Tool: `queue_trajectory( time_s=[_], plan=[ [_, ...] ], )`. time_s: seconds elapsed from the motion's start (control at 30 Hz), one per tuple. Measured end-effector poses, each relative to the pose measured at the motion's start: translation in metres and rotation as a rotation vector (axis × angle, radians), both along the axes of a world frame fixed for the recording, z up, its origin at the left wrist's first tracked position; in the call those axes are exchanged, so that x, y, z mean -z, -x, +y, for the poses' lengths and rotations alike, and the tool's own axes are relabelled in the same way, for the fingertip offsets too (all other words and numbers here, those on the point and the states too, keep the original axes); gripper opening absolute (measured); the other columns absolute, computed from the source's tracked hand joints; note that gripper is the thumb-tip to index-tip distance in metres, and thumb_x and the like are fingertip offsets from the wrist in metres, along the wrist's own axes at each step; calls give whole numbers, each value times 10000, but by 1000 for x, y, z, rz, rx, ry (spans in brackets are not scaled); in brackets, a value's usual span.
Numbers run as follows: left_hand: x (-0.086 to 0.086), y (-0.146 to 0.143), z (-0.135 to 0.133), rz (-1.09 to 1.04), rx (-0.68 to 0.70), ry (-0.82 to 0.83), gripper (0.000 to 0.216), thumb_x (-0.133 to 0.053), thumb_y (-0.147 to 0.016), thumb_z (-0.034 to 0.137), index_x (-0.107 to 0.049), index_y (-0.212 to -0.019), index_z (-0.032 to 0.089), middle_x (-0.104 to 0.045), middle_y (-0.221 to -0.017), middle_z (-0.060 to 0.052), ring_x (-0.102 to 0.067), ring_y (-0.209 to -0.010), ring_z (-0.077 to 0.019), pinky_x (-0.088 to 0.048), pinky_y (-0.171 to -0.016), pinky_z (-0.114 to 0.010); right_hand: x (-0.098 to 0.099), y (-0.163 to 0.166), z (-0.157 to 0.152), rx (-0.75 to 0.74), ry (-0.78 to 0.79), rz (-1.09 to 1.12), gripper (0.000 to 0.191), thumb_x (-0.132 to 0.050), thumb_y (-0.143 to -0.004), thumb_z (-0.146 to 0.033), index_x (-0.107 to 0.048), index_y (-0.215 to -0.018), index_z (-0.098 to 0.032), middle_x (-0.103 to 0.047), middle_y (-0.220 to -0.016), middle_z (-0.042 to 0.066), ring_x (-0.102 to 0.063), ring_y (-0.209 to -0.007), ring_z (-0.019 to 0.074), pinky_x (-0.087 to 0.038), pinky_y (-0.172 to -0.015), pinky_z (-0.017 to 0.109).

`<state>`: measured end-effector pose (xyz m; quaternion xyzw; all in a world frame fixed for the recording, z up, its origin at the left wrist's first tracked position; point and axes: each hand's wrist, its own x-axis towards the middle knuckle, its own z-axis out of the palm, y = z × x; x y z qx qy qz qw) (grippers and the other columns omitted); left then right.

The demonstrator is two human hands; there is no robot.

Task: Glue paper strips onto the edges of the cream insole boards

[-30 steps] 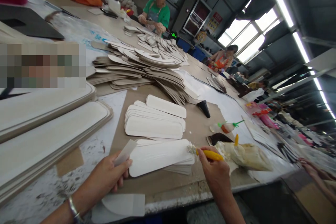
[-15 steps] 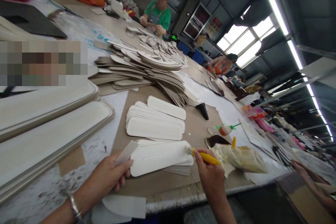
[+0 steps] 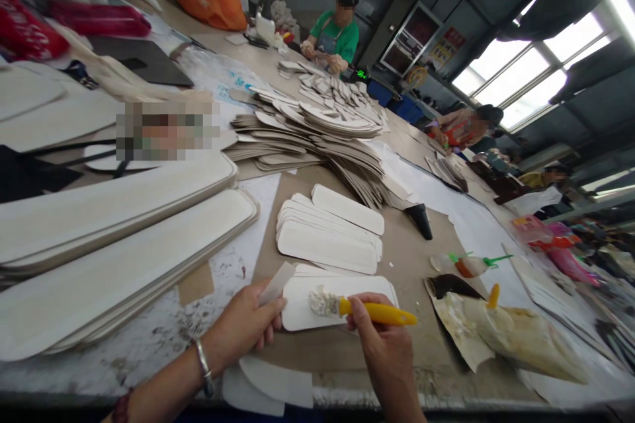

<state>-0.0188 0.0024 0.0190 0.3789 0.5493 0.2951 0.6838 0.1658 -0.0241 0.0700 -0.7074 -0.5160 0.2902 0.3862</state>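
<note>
Right hand (image 3: 384, 344) grips yellow-handled glue brush (image 3: 364, 309), apparently spreading paste on white rounded card panel (image 3: 307, 314); left hand (image 3: 245, 327) pinches pale strip (image 3: 276, 283), next laid squarely.

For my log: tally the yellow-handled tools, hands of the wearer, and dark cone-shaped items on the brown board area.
Yellow-handled brush in the right hand: 1
Wearer's hands, with the left hand: 2
Dark cone: 1
Total: 4

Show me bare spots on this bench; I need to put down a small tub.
Bare brown board lies between the stacked white strips, the black cone and the green-capped bottle. The front edge under both hands and the glue bag side are crowded.
</note>
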Motion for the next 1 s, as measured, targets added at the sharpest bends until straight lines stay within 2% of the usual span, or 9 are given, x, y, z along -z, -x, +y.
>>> queue_trajectory(
  time_s=[0.1,0.27,0.4,0.53,0.6,0.67,0.77,0.87,1.0],
  plan=[
    [2,-1,0,-2,-3,-5,315,-542,-546,475,-479,-638,179,-515,-458,50,-438,-336,-87,-315,-318,-188,-3,-4,-3,21,-39,-80,285,-597,-748,-479,-601,-761,-194,-600,-604,21,-585,-577,194,-453,-574,295],
    [3,-1,1,27,15,-16,324,-545,-548,485,-473,-617,176,-513,-474,46,-448,-343,-90,-325,-321,-194,2,6,-3,-64,-33,48,262,-567,-780,-460,-588,-753,-199,-578,-579,-1,-574,-538,165,-453,-535,266],
    [3,-2,1,47,26,-20,338,-529,-553,510,-463,-609,183,-512,-489,41,-456,-350,-98,-323,-330,-202,7,-39,1,72,-22,-208,322,-574,-753,-508,-600,-792,-189,-625,-598,25,-614,-562,205,-463,-567,305],
    [2,0,2,73,53,-38,341,-512,-578,533,-468,-600,195,-500,-470,39,-406,-332,-101,-291,-339,-218,-4,-90,-2,201,-30,-484,387,-542,-726,-579,-618,-789,-205,-657,-620,57,-629,-595,264,-444,-576,356],
    [-2,4,2,114,48,-88,322,-511,-618,518,-481,-599,198,-505,-486,33,-421,-382,-111,-315,-398,-231,-13,-93,-4,216,-52,-561,392,-512,-730,-596,-612,-768,-219,-653,-646,63,-615,-606,269,-427,-570,359],
    [-11,9,0,245,9,-226,289,-500,-677,481,-488,-599,204,-521,-538,20,-475,-501,-137,-349,-506,-248,-22,-81,-6,223,-101,-570,375,-479,-757,-585,-601,-756,-230,-639,-680,64,-592,-640,260,-416,-592,351],
    [-28,11,-5,341,37,-356,308,-438,-759,452,-471,-576,206,-504,-553,15,-479,-576,-149,-343,-566,-253,-32,-47,-7,125,-174,-389,340,-441,-810,-535,-579,-739,-232,-618,-745,54,-565,-727,231,-412,-660,316],
    [-39,2,-14,55,164,-187,360,-417,-771,511,-513,-644,187,-489,-502,31,-402,-449,-106,-294,-460,-224,-31,-11,-5,-104,-158,-103,323,-434,-840,-487,-540,-692,-220,-556,-687,16,-526,-678,174,-401,-629,261],
    [-40,-17,-27,-236,184,-29,458,-513,-687,617,-548,-721,161,-527,-516,26,-400,-391,-77,-276,-401,-198,-13,18,-2,-343,55,268,273,-545,-778,-472,-537,-736,-202,-487,-584,-34,-470,-545,130,-393,-536,232]
  ],
)
